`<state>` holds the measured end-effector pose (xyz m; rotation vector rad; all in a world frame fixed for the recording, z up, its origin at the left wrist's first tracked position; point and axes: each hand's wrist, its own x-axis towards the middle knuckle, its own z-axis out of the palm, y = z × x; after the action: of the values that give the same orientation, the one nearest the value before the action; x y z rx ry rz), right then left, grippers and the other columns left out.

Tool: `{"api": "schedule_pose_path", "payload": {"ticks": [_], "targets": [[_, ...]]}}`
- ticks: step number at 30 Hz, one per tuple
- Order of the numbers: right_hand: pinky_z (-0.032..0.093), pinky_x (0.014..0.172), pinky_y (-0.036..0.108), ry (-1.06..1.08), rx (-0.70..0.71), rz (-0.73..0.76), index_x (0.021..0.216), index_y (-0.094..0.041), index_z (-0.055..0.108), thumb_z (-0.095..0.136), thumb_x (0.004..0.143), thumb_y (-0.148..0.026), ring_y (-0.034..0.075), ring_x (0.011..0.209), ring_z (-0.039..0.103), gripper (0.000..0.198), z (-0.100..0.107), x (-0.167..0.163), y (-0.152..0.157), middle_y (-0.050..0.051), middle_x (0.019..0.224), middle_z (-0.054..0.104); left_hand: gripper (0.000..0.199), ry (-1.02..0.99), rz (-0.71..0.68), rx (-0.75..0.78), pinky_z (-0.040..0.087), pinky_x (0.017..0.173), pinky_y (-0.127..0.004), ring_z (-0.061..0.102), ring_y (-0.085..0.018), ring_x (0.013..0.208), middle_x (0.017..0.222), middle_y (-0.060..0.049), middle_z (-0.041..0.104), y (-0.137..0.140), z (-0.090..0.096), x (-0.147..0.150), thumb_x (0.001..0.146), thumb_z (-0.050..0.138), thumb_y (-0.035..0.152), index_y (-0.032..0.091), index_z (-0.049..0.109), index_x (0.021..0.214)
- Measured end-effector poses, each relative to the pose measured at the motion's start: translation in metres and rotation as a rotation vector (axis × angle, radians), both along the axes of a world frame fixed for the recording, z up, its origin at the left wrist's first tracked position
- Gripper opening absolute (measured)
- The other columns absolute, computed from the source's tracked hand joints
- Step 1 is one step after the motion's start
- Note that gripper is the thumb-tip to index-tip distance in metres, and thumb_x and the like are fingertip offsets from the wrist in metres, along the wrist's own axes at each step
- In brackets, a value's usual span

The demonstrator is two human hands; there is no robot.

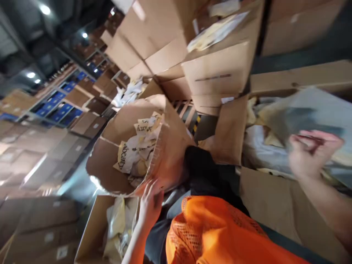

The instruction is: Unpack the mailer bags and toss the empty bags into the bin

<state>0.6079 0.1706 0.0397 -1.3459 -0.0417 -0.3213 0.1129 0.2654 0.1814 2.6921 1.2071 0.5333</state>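
My left hand (151, 198) rests with its fingers extended against the torn rim of a large cardboard box (176, 154). Inside that box lie several white and cream packages (134, 150), some with black lettering. At the right, my right hand (316, 150) is blurred, its fingers curled together. Whatever they hold, if anything, cannot be made out. Right behind this hand is a pale plastic bag (305, 106), tilted over an open carton (299, 79) filled with more wrapped packages (264, 146).
Below my left arm stands another open box (90, 227) with bagged items. Folded-out carton flaps (269, 201) lie at the right, near my orange vest (214, 227). Tall boxes (156, 29) rise ahead. Stacked cartons (46, 146) and shelving with blue bins (55, 106) are at the left.
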Motion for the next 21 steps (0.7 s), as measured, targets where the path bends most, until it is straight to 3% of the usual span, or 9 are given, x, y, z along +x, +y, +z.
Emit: {"api": "schedule_pose_path", "payload": {"ticks": [2,4,6,8,11,14,17,19,21], "targets": [[0.048,0.064,0.039,-0.144,-0.081,0.368,0.081,-0.03,0.051,0.08,0.047,-0.036,0.017,0.057,0.06,0.045,0.015,-0.034,0.046,0.001,0.079,0.065,0.03,0.017,0.154,0.123,0.058,0.09,-0.036,0.067,-0.023,0.111,0.121,-0.011,0.069,-0.003,-0.005,-0.036,0.096,0.055,0.022,0.019,0.059,0.126],[0.051,0.063,0.039,-0.236,-0.203,0.683,0.08,-0.027,0.055,0.079,0.055,-0.038,0.019,0.059,0.061,0.037,0.043,-0.066,0.087,0.005,0.08,0.066,0.026,0.004,0.246,0.269,0.055,0.086,-0.033,0.069,-0.02,0.099,0.109,-0.008,0.072,-0.004,-0.004,-0.063,0.094,0.056,0.018,0.019,0.061,0.12],[0.054,0.067,0.039,-0.397,-0.303,0.919,0.077,-0.024,0.059,0.075,0.066,-0.039,0.02,0.062,0.063,0.024,0.078,-0.097,0.125,0.008,0.079,0.066,0.026,-0.02,0.279,0.462,0.051,0.082,-0.032,0.068,-0.019,0.087,0.098,-0.007,0.072,-0.001,0.003,-0.077,0.09,0.062,0.015,0.02,0.063,0.115],[0.054,0.073,0.039,-0.596,-0.367,1.069,0.076,-0.025,0.061,0.071,0.073,-0.036,0.019,0.065,0.063,0.016,0.115,-0.128,0.161,0.01,0.079,0.067,0.032,0.0,0.361,0.596,0.046,0.089,-0.038,0.065,-0.024,0.096,0.103,-0.01,0.071,0.006,0.01,-0.081,0.086,0.068,0.023,0.019,0.064,0.117],[0.053,0.079,0.036,-0.785,-0.394,1.222,0.084,-0.026,0.062,0.067,0.08,-0.034,0.016,0.074,0.064,0.01,0.168,-0.179,0.211,0.011,0.088,0.069,0.027,0.056,0.456,0.426,0.038,0.093,-0.045,0.061,-0.029,0.101,0.101,-0.011,0.071,0.016,0.012,-0.079,0.089,0.061,0.038,0.018,0.067,0.105],[0.054,0.081,0.034,-0.867,-0.371,1.45,0.106,-0.024,0.062,0.068,0.082,-0.033,0.014,0.081,0.064,0.026,0.206,-0.239,0.268,0.007,0.103,0.068,0.029,0.006,0.447,0.315,0.034,0.079,-0.041,0.052,-0.022,0.07,0.064,-0.003,0.059,0.013,-0.001,-0.076,0.091,0.055,0.037,0.021,0.058,0.067],[0.056,0.081,0.035,-0.856,-0.483,1.781,0.114,-0.02,0.062,0.078,0.074,-0.027,0.015,0.081,0.064,0.044,0.208,-0.311,0.337,0.004,0.107,0.066,0.033,-0.056,0.485,0.381,0.031,0.075,-0.04,0.043,-0.021,0.063,0.055,-0.002,0.049,0.005,-0.017,-0.073,0.089,0.056,0.037,0.022,0.051,0.061],[0.055,0.092,0.039,-0.697,-0.607,1.976,0.102,-0.019,0.067,0.086,0.06,-0.018,0.018,0.086,0.064,0.046,0.184,-0.363,0.383,0.001,0.095,0.065,0.033,-0.125,0.501,0.439,0.03,0.073,-0.04,0.041,-0.02,0.061,0.052,-0.001,0.046,0.005,-0.023,-0.069,0.09,0.054,0.039,0.022,0.051,0.061],[0.051,0.102,0.041,-0.531,-0.711,2.102,0.089,-0.018,0.067,0.088,0.048,-0.008,0.022,0.094,0.064,0.047,0.143,-0.416,0.417,-0.001,0.082,0.063,0.036,-0.213,0.531,0.482,0.029,0.069,-0.04,0.038,-0.02,0.059,0.05,-0.001,0.043,0.008,-0.027,-0.064,0.092,0.05,0.041,0.022,0.05,0.06]]}}
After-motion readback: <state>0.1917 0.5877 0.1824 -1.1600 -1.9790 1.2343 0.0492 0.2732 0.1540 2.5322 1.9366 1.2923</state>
